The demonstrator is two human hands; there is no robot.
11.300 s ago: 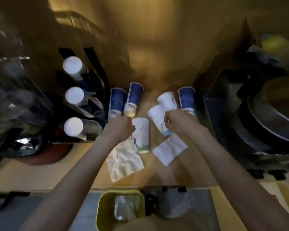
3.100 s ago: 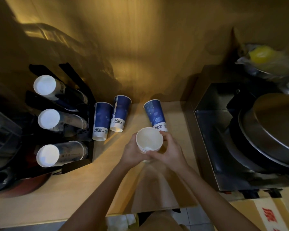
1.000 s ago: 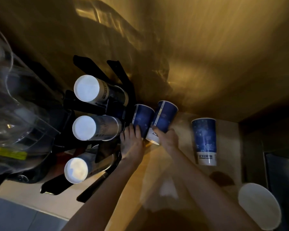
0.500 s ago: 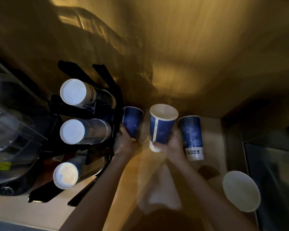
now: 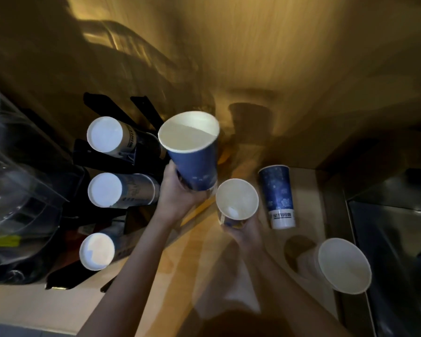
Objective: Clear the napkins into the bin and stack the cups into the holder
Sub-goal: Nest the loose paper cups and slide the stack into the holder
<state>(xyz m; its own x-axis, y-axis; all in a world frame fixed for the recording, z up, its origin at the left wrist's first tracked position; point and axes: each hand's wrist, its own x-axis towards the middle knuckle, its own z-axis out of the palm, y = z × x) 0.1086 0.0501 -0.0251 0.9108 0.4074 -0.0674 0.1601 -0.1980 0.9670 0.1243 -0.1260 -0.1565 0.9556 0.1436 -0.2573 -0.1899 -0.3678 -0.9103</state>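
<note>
Your left hand (image 5: 178, 193) is wrapped around the lower part of a blue paper cup (image 5: 192, 152), holding it mouth-up and tilted, lifted clear of the bench (image 5: 156, 283). Your right hand (image 5: 243, 232) grips a second blue cup (image 5: 236, 203) from below; its open mouth faces you, so only a sliver of the blue wall shows. The two held cups sit close together, the left one higher and nearer the wall.

To your left stands the black cup holder (image 5: 136, 132), with three stacks of cups lying in it, their white bases pointing toward you: a top stack (image 5: 105, 134), a middle stack (image 5: 105, 189) and a bottom stack (image 5: 97, 251). The lifted cup in your left hand overlaps the holder's right edge and hides part of it.

On the bench to the right, a third blue cup (image 5: 277, 195) stands upside down, well apart from both hands. Nearer you, a white cup (image 5: 343, 265) rests mouth-up by the bench's right edge, beside a dark metal appliance (image 5: 389, 239). A pale blurred patch between your forearms may be a napkin (image 5: 238, 293), though the blur makes it hard to say. Clear plastic containers (image 5: 17, 181) crowd the far left.
</note>
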